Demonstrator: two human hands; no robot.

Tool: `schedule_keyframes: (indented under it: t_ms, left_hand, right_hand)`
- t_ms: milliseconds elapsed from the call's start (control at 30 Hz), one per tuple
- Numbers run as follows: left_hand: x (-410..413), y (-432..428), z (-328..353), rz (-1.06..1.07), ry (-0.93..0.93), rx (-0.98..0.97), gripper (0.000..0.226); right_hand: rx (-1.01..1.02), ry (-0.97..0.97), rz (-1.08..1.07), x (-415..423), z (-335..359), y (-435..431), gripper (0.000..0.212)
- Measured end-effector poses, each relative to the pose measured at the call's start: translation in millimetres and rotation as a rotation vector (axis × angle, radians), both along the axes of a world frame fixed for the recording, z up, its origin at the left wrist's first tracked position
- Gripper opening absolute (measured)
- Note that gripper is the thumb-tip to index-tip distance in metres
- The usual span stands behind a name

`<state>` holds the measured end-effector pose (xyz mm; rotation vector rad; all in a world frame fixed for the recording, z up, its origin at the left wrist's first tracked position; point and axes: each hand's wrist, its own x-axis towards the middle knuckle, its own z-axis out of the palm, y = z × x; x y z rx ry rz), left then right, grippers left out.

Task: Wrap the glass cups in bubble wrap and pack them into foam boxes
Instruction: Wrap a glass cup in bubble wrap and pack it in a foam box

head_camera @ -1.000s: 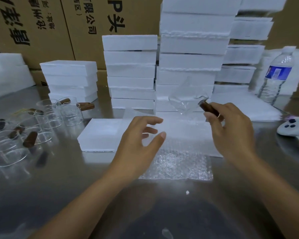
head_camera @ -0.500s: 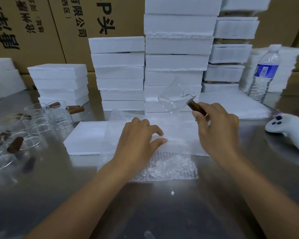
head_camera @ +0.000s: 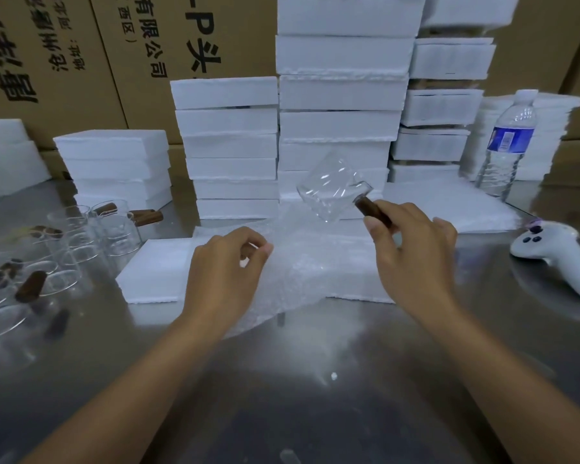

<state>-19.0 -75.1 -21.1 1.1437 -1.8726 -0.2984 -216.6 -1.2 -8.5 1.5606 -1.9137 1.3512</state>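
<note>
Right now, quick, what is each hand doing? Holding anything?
Left hand: closed, pinching the clear bubble wrap sheet.
Right hand: closed, gripping the clear glass cup by its brown wooden handle.

- The near part of the table [head_camera: 315,396] is bare shiny metal. A hand can slide in there from either side.
- A flat foam box [head_camera: 154,276] lies in the middle. Bubble wrap [head_camera: 315,262] hangs over it and down onto the table.
- Tall foam stacks [head_camera: 339,125] stand just behind it like a wall, with cardboard boxes [head_camera: 81,78] behind them. They block the back.
- On the left, glass cups [head_camera: 114,229] stand packed together, leaving only a thin strip of table beside the flat box.
- On the right, a wide gap lies between the flat box and a white controller [head_camera: 549,256]. A water bottle [head_camera: 506,145] stands farther back.
- The left hand [head_camera: 221,276] pinches the wrap. The right hand [head_camera: 412,259] holds one cup [head_camera: 332,189] in the air, in front of the stacks.
</note>
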Motion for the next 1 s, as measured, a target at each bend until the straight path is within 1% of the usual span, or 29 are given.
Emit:
schedule_keyframes:
  t_ms: [167,333,467,533,600,667,733,833,900,1000]
  left_hand:
    - [11,3,-1,-0.001,0.196,0.064,0.012]
    - [16,8,2,-0.017,0.323,0.006,0.018]
    - [20,10,3,-0.008,0.376,-0.043,0.020]
    - [22,9,2,-0.001,0.384,-0.047,0.021]
    - [22,8,1,-0.006,0.394,-0.032,0.022]
    - [22,9,0,-0.013,0.413,-0.021,0.023]
    - [21,12,2,-0.021,0.417,-0.036,0.024]
    - [20,17,6,-0.053,0.401,-0.110,0.024]
    - [18,22,9,-0.083,0.378,-0.198,0.022]
    - [14,29,10,-0.134,0.279,-0.382,0.006]
  right_hand:
    - [0.032,0.037,0.009,0,-4,-1,0.021]
    - [0.086,0.133,-0.011,0,-4,0,0.020]
    - [0.116,0.216,-0.024,4,-4,2,0.018]
    - [0.109,0.303,-0.016,6,-4,2,0.015]
    - [0.130,0.358,0.083,6,-4,2,0.014]
    - [0.206,0.299,0.276,9,-4,2,0.014]
    - [0.297,0.242,0.377,13,-5,3,0.013]
    - [0.319,0.177,0.403,15,-10,2,0.012]
    - [0.325,0.112,0.397,14,-11,2,0.014]
    - [0.353,0.038,0.398,17,-6,4,0.016]
